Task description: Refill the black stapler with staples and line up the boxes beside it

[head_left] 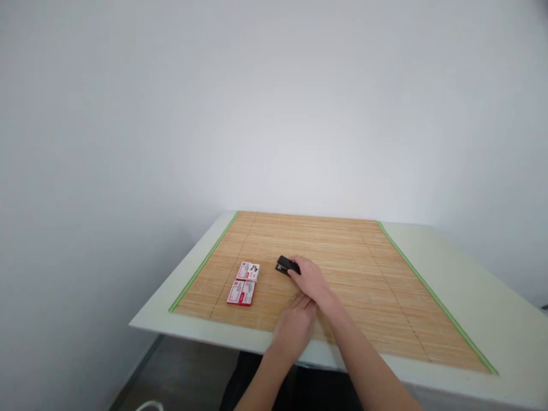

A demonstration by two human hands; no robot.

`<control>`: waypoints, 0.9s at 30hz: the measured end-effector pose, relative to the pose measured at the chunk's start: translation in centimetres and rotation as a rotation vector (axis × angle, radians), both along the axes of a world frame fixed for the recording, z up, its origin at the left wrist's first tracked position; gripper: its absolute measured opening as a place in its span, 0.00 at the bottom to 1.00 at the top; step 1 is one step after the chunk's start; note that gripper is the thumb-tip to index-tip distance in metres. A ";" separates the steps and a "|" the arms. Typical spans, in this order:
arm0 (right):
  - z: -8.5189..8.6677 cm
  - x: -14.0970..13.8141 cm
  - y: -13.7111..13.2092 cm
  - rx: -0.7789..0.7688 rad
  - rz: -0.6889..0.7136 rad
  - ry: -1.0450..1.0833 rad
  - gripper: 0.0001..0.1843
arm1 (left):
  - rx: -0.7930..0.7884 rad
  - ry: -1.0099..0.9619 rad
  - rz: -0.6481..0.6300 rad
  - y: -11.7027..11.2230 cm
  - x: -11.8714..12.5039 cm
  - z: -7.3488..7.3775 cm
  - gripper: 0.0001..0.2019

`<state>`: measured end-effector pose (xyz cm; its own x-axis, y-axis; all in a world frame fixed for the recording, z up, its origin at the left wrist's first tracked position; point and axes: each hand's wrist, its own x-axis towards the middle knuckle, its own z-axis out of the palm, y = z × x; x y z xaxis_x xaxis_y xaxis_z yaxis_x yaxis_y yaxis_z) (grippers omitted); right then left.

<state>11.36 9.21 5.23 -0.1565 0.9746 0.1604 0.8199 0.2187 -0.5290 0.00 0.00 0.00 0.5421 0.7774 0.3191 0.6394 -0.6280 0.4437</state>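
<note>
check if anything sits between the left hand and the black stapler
Yes: the right hand lies between the left hand and the black stapler, touching the stapler. The two red-and-white boxes lie off to the left, clear of that line.

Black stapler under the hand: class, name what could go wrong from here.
The right hand holds the small black stapler; fingers near its mouth could get pinched. The two red-and-white cardboard boxes lie close beside it on the bamboo mat; a careless sweep might knock them away.
</note>
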 end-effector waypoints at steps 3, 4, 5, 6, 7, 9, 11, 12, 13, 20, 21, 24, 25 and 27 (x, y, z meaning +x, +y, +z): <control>-0.3 4.6 -0.6 0.019 0.049 0.013 0.22 | 0.036 -0.087 0.089 -0.5 0.0 1.3 0.25; -0.5 5.8 -0.9 0.020 0.060 0.019 0.22 | 0.046 -0.099 0.140 -0.6 0.0 1.5 0.25; -0.8 6.9 -1.3 0.019 0.074 0.024 0.21 | 0.054 -0.097 0.198 -0.7 0.0 1.6 0.24; -1.2 7.7 -1.6 0.022 0.088 0.031 0.21 | 0.061 -0.087 0.256 -0.7 -0.1 1.5 0.24; -1.5 8.4 -1.9 0.033 0.108 0.043 0.21 | 0.067 -0.071 0.305 -0.8 -0.1 1.5 0.23; -2.1 9.1 -2.4 0.051 0.144 0.065 0.21 | 0.076 -0.034 0.353 -0.9 -0.1 1.4 0.24; -2.2 9.4 -2.8 0.052 0.168 0.073 0.22 | 0.085 0.003 0.343 -0.9 0.0 1.5 0.25; -2.0 9.4 -2.9 0.043 0.174 0.066 0.22 | 0.089 0.020 0.332 -0.9 0.0 1.6 0.25; -1.8 9.3 -2.9 0.031 0.174 0.051 0.22 | 0.091 0.034 0.326 -1.0 0.1 1.7 0.25; 0.0 6.4 -2.5 0.032 0.041 -0.068 0.17 | 0.111 0.078 0.372 -0.9 0.4 1.9 0.21; 0.2 5.7 -2.4 0.053 0.019 -0.076 0.17 | 0.110 0.082 0.379 -0.9 0.5 2.0 0.21; 0.7 4.3 -2.2 0.123 -0.020 -0.093 0.13 | 0.112 0.090 0.391 -0.9 0.5 2.0 0.21; 1.0 4.3 -2.3 0.159 -0.030 -0.084 0.11 | 0.115 0.090 0.395 -0.9 0.5 2.1 0.21; 1.5 5.0 -2.6 0.265 -0.066 -0.036 0.10 | 0.120 0.089 0.402 -0.9 0.6 2.2 0.23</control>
<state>16.32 6.62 6.75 -0.1038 0.9076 0.4067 0.8542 0.2908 -0.4310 0.61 -0.94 2.20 0.2331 0.8924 0.3863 0.8762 -0.3650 0.3147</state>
